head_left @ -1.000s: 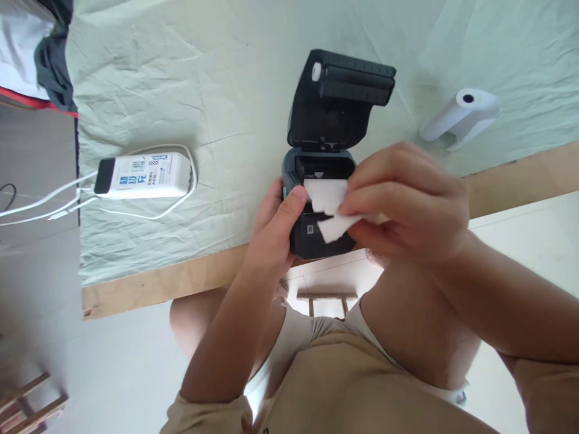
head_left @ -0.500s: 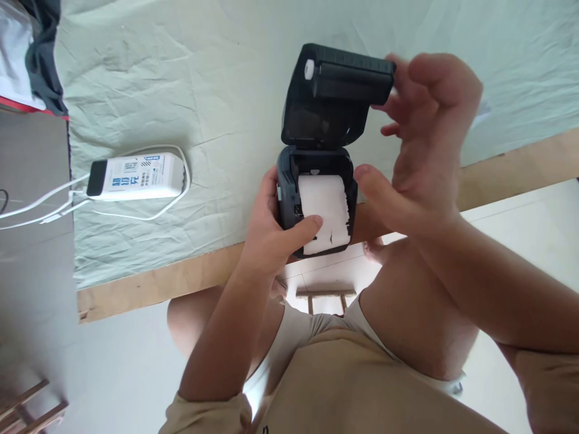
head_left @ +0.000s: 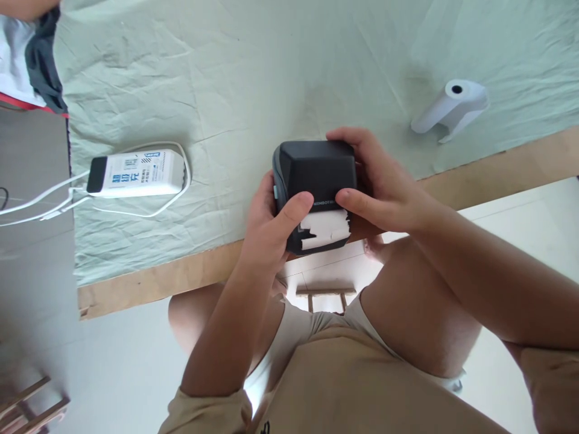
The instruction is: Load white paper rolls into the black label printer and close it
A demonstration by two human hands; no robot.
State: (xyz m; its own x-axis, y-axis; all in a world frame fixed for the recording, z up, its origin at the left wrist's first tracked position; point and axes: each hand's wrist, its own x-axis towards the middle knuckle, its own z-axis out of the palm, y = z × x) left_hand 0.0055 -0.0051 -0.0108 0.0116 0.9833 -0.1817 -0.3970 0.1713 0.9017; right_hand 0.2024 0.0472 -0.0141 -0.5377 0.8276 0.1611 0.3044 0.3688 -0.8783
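A dark label printer (head_left: 316,170) is held between both hands above the table's front edge, its lid down. White paper (head_left: 326,230) with a torn edge sticks out below the lid, towards my body. My left hand (head_left: 275,223) wraps the printer's left side, with the thumb on the lid's lower edge. Around the right side, my right hand (head_left: 375,187) grips it, fingers at the far corner and thumb on the lid near the printed lettering. The paper inside is hidden by the lid.
A partly unrolled white paper roll (head_left: 446,108) lies on the green cloth (head_left: 217,72) at right. At left sits a white power bank (head_left: 140,175) with white cables (head_left: 45,196). The wooden table edge (head_left: 158,277) runs in front of me. Someone's bare skin shows at the top left corner.
My right hand has swung the printer's lid down over the paper and now grips the printer's right side. My left thumb has moved from the paper onto the lid. The paper roll at right is now uncovered.
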